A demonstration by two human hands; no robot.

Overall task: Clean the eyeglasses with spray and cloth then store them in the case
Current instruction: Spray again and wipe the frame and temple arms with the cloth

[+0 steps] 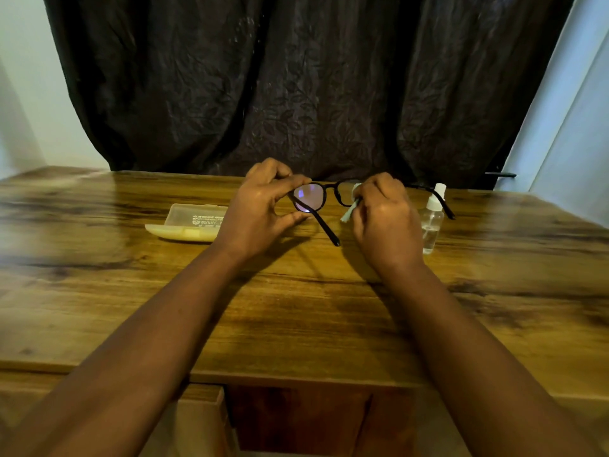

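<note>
Black-framed eyeglasses (324,196) are held above the wooden table (296,308), temples unfolded toward me. My left hand (260,212) pinches the frame around the left lens, which glints violet. My right hand (385,219) grips a small pale cloth (350,211) against the right lens, and the hand hides most of that lens. A clear spray bottle (432,222) with a white cap stands upright just right of my right hand. The translucent yellowish glasses case (189,222) lies open on the table to the left of my left hand.
A dark crumpled curtain (296,87) hangs behind the table's far edge. Pale walls flank it on both sides. A dark opening (296,420) shows beneath the table's near edge.
</note>
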